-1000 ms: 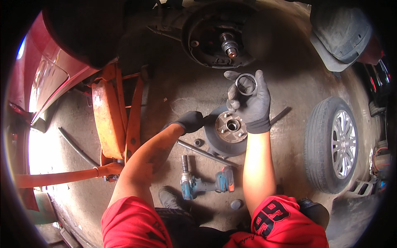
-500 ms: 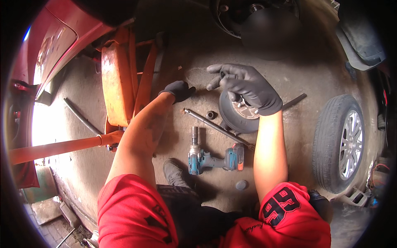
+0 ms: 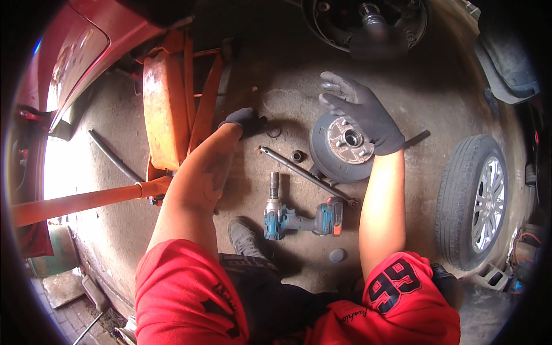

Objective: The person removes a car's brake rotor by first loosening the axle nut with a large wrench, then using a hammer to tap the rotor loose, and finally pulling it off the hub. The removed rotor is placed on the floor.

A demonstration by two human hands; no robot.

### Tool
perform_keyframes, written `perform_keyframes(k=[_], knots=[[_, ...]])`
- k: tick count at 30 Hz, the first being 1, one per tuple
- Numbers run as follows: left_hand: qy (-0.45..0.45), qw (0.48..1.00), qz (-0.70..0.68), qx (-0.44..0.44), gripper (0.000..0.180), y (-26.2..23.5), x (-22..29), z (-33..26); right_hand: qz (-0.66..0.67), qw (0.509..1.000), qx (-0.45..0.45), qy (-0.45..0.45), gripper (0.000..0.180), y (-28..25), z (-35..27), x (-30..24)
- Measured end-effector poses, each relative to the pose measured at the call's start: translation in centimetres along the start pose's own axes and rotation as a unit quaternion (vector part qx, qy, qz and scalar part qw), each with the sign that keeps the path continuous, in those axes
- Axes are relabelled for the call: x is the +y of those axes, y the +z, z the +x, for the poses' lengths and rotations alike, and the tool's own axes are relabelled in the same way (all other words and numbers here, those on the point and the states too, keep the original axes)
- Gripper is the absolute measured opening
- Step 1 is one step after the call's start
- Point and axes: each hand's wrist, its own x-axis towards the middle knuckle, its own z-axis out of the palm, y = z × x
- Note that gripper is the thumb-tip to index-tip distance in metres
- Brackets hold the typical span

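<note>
My right hand, in a grey glove, hovers over the far right edge of a brake drum lying on the floor. Its fingers are stretched out and apart, with nothing in them. Farther left, my left hand wears a dark glove and is low beside an orange jack. Shadow hides its fingers, so their grip is unclear. A small dark ring lies just right of it. Nearer to me are a long metal wrench bar, a black socket and a teal cordless impact wrench with a long socket.
A wheel with tyre stands at the right. At the top is a wheel hub assembly, partly blurred. The orange jack handle crosses the left side below a red car panel. A round grey cap lies near my shoe.
My right hand has moved right and its fingers have straightened, uncovering the drum's centre. The dark round thing at its fingers is gone; a ring now shows on the floor by my left hand.
</note>
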Motion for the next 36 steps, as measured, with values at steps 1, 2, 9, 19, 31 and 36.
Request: perform_keyframes(k=[1,2,9,19,31,36], knots=[[0.003,1.000,0.006,-0.002,0.054,0.2,-0.5,0.1,-0.003,1.000,0.007,-0.002,0.060,-0.2,0.1,0.0],[0.005,1.000,0.012,-0.004,0.055,0.6,-1.2,0.3,-0.006,1.000,0.014,-0.004,0.058,-0.4,0.2,0.0],[-0.029,0.997,-0.008,-0.072,0.072,1.0,-1.0,0.7,0.021,1.000,0.002,-0.011,0.050,-0.5,-0.1,0.2],[-0.024,0.998,0.015,-0.054,0.072,0.6,0.1,0.5,-0.005,0.999,-0.043,0.008,0.044,1.1,0.1,0.3],[0.149,0.988,0.021,-0.048,0.041,6.5,-6.5,3.5,0.024,0.999,-0.019,0.013,0.047,-0.2,0.1,0.7],[0.089,0.977,0.033,-0.189,0.042,3.4,-2.5,1.5,0.007,1.000,-0.010,0.024,0.046,-1.1,0.1,0.8]])
